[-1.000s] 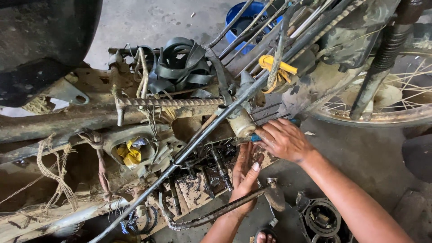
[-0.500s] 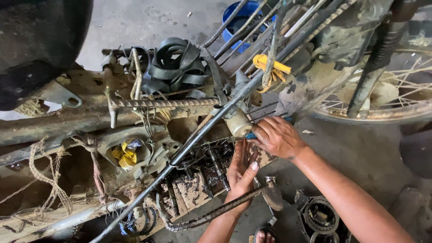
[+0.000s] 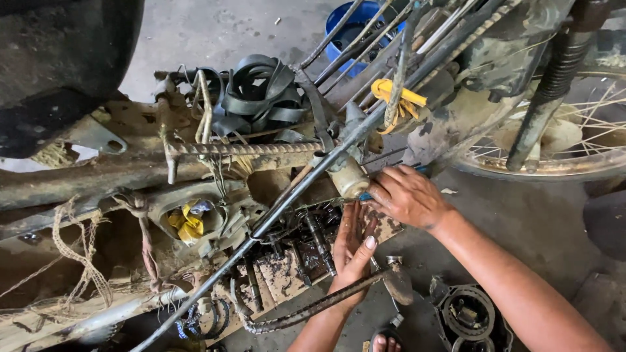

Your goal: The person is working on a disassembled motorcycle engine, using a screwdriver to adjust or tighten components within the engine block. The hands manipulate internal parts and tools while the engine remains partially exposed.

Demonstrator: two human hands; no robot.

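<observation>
Greasy exposed engine internals sit under our left hand, fingers flat and open; our right hand curls around a blue-handled tool beside the cream cylinder.

The right hand lies on top of a small blue-handled tool, just right of a cylinder-shaped part that sits against a long diagonal rod. Directly below the right hand, the left hand rests flat over the open engine parts. A bent lever passes under the left wrist. To the right of this lever, a round engine cover lies on the floor. The spoked wheel stands at the far right. A bundle of rubber straps sits above the frame, behind the hands. A bucket stands behind, at the top.
</observation>
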